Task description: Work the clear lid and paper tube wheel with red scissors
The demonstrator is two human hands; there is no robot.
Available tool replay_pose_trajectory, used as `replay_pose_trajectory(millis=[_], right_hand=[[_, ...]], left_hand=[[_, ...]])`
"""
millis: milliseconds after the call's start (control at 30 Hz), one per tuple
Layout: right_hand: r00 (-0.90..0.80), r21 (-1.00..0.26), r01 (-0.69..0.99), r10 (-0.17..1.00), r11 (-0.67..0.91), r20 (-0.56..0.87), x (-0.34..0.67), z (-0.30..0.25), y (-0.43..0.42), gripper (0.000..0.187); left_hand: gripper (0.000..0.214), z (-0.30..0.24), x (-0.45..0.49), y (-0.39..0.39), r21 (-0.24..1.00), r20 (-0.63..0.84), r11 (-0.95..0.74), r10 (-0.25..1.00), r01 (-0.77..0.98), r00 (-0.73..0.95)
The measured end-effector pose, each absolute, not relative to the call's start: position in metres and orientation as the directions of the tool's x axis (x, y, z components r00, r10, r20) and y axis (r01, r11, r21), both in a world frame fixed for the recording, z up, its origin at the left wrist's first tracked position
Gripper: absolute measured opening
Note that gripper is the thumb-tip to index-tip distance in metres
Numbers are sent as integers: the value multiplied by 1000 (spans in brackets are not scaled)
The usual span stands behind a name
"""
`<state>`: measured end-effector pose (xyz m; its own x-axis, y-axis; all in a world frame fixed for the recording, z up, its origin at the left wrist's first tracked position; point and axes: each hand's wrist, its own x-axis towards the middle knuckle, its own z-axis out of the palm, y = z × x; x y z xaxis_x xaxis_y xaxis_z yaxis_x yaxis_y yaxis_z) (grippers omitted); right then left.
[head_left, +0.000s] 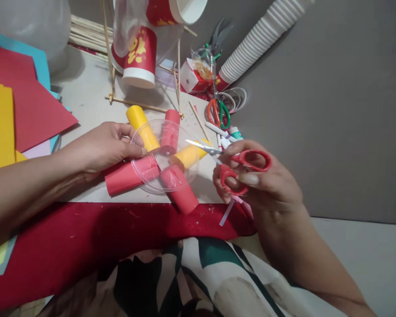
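Observation:
My left hand (102, 147) grips a clear plastic lid (145, 187) by its left edge, thumb on the near side. Paper tubes radiate from the lid like spokes: a yellow tube (141, 125) at the upper left, a red tube (172, 125) at the top, a yellow one at the right and two red ones below. Small red-handled scissors (246, 160) are in my right hand (270, 189), their blades pointing left toward the right-hand yellow tube. The blades overlap the lid's right side in view; whether they touch it I cannot tell.
A stick frame (141, 104) with red paper cups (141, 57) stands behind the lid. Coloured paper sheets (46, 101) lie at the left. At the back right are a stack of white cups (264, 39), orange-and-green-handled scissors (218, 113) and pens (218, 131). Red cloth (119, 229) covers the front edge.

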<state>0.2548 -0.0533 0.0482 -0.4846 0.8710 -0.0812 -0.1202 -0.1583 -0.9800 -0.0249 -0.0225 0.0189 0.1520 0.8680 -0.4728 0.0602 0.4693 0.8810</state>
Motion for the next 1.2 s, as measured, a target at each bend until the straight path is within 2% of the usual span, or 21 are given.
replay_pose_trajectory(millis=[133, 367, 500, 633, 767, 967, 1200], right_hand=[[-433, -979, 41, 879, -201, -199, 247, 48, -44, 23], [-405, -948, 173, 858, -267, -316, 239, 56, -40, 11], [-317, -918, 308, 883, -250, -347, 236, 64, -38, 17], [-310, -856, 475, 872, -203, -379, 235, 72, -32, 22], [-333, -809, 575, 867, -124, -370, 234, 79, -24, 22], [-412, -761, 648, 844, 6, -343, 228, 85, -15, 17], [-417, -717, 696, 834, 39, -361, 220, 88, -10, 12]], left_hand=[[19, 22, -23, -25, 873, -487, 484, 862, 56, 143], [19, 23, -21, -25, 858, -513, 512, 844, 51, 158], [19, 22, -21, -24, 855, -518, 515, 844, 60, 137], [18, 22, -21, -24, 855, -516, 515, 838, 55, 178], [10, 22, -21, -24, 884, -467, 456, 867, 103, 172], [9, 20, -22, -23, 898, -440, 424, 878, 122, 187], [13, 15, -25, -22, 889, -457, 442, 868, 118, 193]])
